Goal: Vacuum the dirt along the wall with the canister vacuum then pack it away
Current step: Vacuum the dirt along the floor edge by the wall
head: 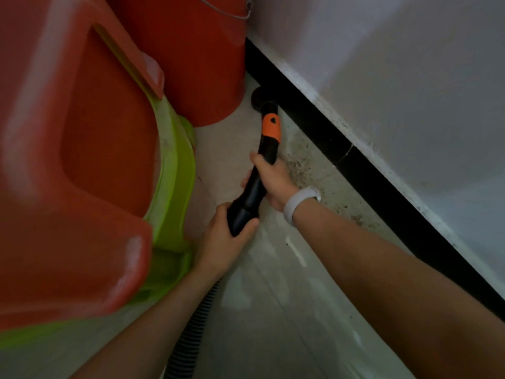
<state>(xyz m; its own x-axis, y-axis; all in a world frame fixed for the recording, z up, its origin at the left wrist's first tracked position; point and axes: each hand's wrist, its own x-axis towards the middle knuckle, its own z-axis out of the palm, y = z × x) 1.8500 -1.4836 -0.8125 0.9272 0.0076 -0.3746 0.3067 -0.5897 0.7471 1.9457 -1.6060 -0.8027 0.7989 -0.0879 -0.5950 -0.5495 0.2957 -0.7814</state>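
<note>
A black vacuum wand (255,184) with an orange collar (271,128) points away from me at the floor by the wall. Its round black brush head (259,98) sits on the floor against the black skirting, beside the red bucket. My left hand (224,239) grips the wand's lower end where the ribbed black hose (191,337) joins. My right hand (273,179), with a white wristband, grips the wand higher up. Dark specks of dirt (297,165) lie on the pale tiles along the skirting, to the right of my right hand. The canister itself is out of view.
A red bucket (196,58) with a wire handle stands in the corner. Stacked red and green plastic stools (82,160) fill the left side close to the wand. The black skirting (355,165) and white wall (396,77) run diagonally on the right.
</note>
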